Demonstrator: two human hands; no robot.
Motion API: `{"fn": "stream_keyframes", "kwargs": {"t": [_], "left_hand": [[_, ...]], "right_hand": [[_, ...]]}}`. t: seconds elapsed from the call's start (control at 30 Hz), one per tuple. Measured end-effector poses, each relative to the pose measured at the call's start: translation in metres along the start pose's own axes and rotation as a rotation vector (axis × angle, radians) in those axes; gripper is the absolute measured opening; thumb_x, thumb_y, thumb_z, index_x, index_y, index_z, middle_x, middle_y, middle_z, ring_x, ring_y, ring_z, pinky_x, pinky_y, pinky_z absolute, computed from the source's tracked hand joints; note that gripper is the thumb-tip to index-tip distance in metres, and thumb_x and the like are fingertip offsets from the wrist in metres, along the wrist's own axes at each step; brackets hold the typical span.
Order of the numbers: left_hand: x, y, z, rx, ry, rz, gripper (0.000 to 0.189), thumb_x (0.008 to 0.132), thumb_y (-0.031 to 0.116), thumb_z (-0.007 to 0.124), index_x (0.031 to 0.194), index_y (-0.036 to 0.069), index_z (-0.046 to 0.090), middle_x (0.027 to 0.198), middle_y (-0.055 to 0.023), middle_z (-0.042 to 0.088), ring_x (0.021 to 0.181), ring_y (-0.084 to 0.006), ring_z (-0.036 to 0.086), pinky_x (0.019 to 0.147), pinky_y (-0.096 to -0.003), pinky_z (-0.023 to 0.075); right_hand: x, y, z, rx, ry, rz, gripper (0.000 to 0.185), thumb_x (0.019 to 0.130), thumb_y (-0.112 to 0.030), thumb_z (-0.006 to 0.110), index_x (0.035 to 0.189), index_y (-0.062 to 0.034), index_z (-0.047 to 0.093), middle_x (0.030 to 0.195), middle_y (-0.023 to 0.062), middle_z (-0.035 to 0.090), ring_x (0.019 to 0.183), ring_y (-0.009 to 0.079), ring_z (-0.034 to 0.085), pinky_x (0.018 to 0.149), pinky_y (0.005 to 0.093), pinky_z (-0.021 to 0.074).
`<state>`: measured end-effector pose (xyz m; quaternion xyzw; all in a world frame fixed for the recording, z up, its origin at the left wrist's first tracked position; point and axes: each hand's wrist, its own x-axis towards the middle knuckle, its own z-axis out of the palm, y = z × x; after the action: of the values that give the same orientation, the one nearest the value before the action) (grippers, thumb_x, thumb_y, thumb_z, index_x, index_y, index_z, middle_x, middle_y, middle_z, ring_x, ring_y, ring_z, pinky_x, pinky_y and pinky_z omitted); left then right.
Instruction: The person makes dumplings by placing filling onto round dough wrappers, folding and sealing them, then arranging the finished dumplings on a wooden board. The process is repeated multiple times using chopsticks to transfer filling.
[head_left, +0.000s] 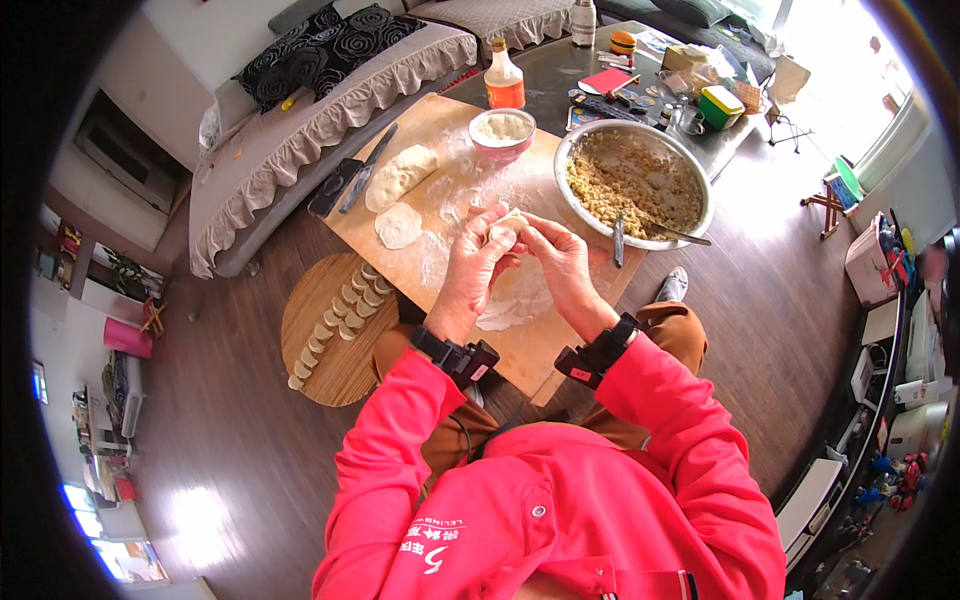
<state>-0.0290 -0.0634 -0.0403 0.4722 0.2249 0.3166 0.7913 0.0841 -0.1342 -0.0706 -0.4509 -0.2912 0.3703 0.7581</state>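
Observation:
My left hand (472, 262) and my right hand (559, 259) meet above a floured wooden board (517, 360), both gripping a dumpling (507, 225) by its edge. Left of them lie a flat round dough wrapper (398, 226) and a thick piece of dough (403, 177). A bowl of flour (502, 129) stands at the board's far edge. On the right is a large metal bowl (637, 180) of chopped filling with a spoon (679, 235) in it. Rows of folded dumplings (346, 306) rest on a round wooden board (307, 322) at lower left.
A knife (367, 169) and a dark flat object (335, 186) lie along the board's left edge. Behind, a dark table (551, 71) holds a bottle (504, 79), a green and yellow box (721, 106) and clutter. A sofa (337, 112) stands at upper left.

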Motion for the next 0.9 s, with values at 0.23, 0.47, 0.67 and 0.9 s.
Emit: {"fn": "stream_keyframes", "kwargs": {"t": [0.23,0.47,0.67,0.9], "left_hand": [[-0.001,0.002,0.005,0.032,-0.007,-0.006,0.042,0.088,0.0,0.053,0.129,0.003,0.045,0.103,-0.0062,0.062,0.087,-0.0142,0.064,0.07,-0.0244,0.0547],[0.0,0.0,0.009,0.014,-0.035,0.023,0.043,0.087,-0.004,0.05,0.129,0.001,0.043,0.11,-0.0091,0.058,0.094,-0.0175,0.063,0.083,-0.03,0.0547],[0.002,-0.005,0.009,-0.081,-0.025,0.025,0.041,0.087,-0.005,0.05,0.127,0.001,0.043,0.115,-0.0103,0.056,0.102,-0.019,0.06,0.092,-0.0332,0.0516],[0.002,-0.004,0.005,-0.082,-0.046,0.0,0.042,0.086,-0.005,0.049,0.127,0.001,0.042,0.115,-0.0091,0.055,0.103,-0.019,0.059,0.093,-0.0328,0.0508]], "right_hand": [[0.003,-0.007,0.006,0.056,-0.003,-0.012,0.028,0.086,-0.01,0.064,0.111,0.0039,0.062,0.097,0.0074,0.067,0.082,0.008,0.06,0.075,0.0222,0.0493],[0.004,-0.011,0.006,0.069,0.045,0.005,0.019,0.085,-0.006,0.065,0.101,0.0032,0.064,0.086,0.0064,0.068,0.077,0.0088,0.061,0.071,0.0217,0.0499],[0.004,-0.004,0.006,-0.045,0.074,-0.127,0.024,0.084,-0.005,0.066,0.106,0.0025,0.063,0.095,0.0066,0.066,0.083,0.0102,0.061,0.075,0.0237,0.0502],[0.01,-0.019,-0.001,-0.059,-0.164,0.048,0.046,0.083,-0.008,0.068,0.125,0.001,0.051,0.1,0.0085,0.062,0.089,0.0121,0.062,0.08,0.0244,0.0502]]}}
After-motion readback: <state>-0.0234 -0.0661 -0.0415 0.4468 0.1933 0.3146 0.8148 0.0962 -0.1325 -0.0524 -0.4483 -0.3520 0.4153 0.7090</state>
